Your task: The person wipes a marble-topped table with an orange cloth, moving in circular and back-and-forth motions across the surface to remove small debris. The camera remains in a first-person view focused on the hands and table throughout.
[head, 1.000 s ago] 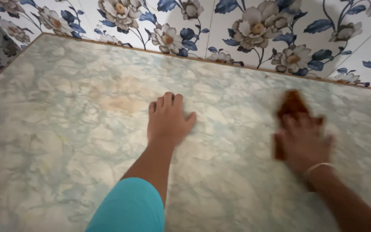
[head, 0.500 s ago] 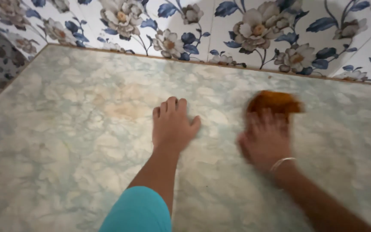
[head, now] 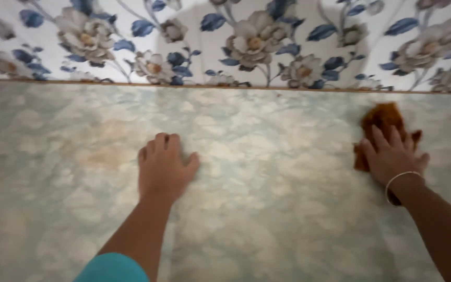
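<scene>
Head-camera view looks down on a pale green and cream marbled surface [head: 267, 219], with a floral wall [head: 246, 42] of blue and beige flowers running along the far edge. Left hand [head: 164, 168] is spread open, palm flat down on the marble near the middle, fingers pointing toward the wall — it isn't holding anything. Right hand [head: 392, 156] is well off to the right side, also open and flat, but pressing down on a rust-brown cloth [head: 381, 119]. That cloth sits bunched up under and beyond the fingers, poking out toward the wall, close to the far edge of the surface. A thin silver bangle [head: 400, 184] rings the right wrist, and a bit of teal sleeve [head: 111, 268] shows at the bottom on the left arm. Both hands are well apart from each other.
</scene>
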